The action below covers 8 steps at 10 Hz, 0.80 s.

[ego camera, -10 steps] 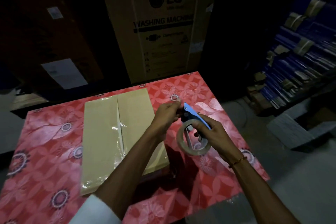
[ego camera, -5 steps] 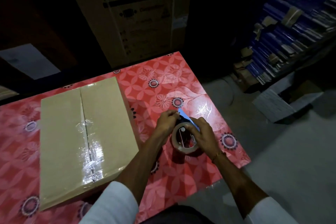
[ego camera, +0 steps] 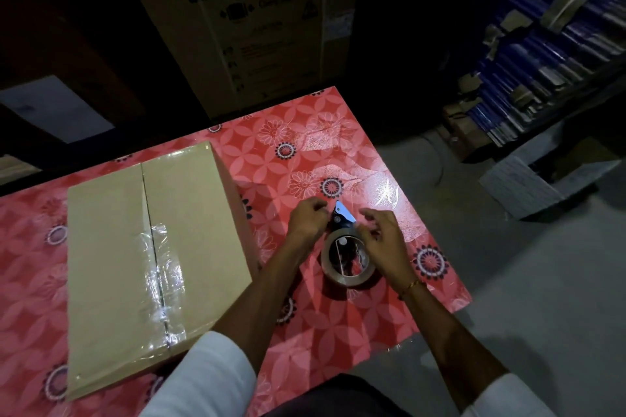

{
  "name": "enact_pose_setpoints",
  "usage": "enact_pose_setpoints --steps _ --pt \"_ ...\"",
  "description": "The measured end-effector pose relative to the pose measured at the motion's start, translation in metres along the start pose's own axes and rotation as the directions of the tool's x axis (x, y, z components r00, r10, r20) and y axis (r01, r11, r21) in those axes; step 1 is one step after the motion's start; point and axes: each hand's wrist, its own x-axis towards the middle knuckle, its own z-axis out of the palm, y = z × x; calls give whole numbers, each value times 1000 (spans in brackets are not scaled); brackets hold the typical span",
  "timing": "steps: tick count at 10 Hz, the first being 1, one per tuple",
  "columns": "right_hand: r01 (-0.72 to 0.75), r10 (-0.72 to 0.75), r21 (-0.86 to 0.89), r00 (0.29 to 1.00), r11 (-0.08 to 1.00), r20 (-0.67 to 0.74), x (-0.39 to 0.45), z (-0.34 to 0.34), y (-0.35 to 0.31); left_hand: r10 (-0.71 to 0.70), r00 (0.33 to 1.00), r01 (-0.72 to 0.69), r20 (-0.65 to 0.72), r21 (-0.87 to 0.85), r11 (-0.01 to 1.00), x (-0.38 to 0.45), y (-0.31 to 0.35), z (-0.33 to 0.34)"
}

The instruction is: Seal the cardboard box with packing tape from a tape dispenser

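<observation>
On the red floral table (ego camera: 338,322), both hands (ego camera: 306,218) (ego camera: 381,240) pinch the blue-bladed tape dispenser (ego camera: 345,247) beside the half-taped cardboard box (ego camera: 111,267).

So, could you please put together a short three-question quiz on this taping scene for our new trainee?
1. True or false: the clear tape on the cardboard box already runs the full length of the centre seam.
2. Which lies nearer the blue-tipped end of the tape dispenser: A) the left hand B) the box C) the gold bracelet?
3. Fill in: the dispenser is to the ___ of the box, seen from the person.

Key
1. False: shiny tape shows only on the near part of the seam; the far part looks bare.
2. A: the left hand's fingers are at that end, while the right hand is over the roll.
3. Right, on the red floral tablecloth.
</observation>
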Motion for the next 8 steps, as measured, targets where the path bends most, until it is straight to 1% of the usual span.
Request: enact_pose_setpoints --steps 1,2,3,4,5,6,7,8 --pt "23 -22 9 993 1000 -112 8 1 -22 103 994 -100 -37 74 992 -1 9 -20" --pt "134 -131 19 986 991 -103 16 12 -52 203 972 -181 -120 171 968 -11 22 -47" --pt "249 -244 45 966 968 -86 20 35 -92 248 926 -200 -286 185 962 -27 26 -85" --pt "362 -357 89 932 928 -62 17 65 -133 265 863 -192 -430 205 960 -50 19 -128" --pt "467 -467 103 884 878 -21 6 98 -171 269 796 -168 -543 229 959 -73 0 -172" --pt "524 -530 111 847 845 42 -9 130 -200 239 741 -107 -628 241 965 -92 -29 -214" --pt "557 -565 95 819 825 101 -26 159 -214 244 676 -50 -696 286 957 -108 -53 -244" --pt "597 -591 6 791 802 159 -37 182 -218 256 638 25 -727 352 936 -119 -70 -267"
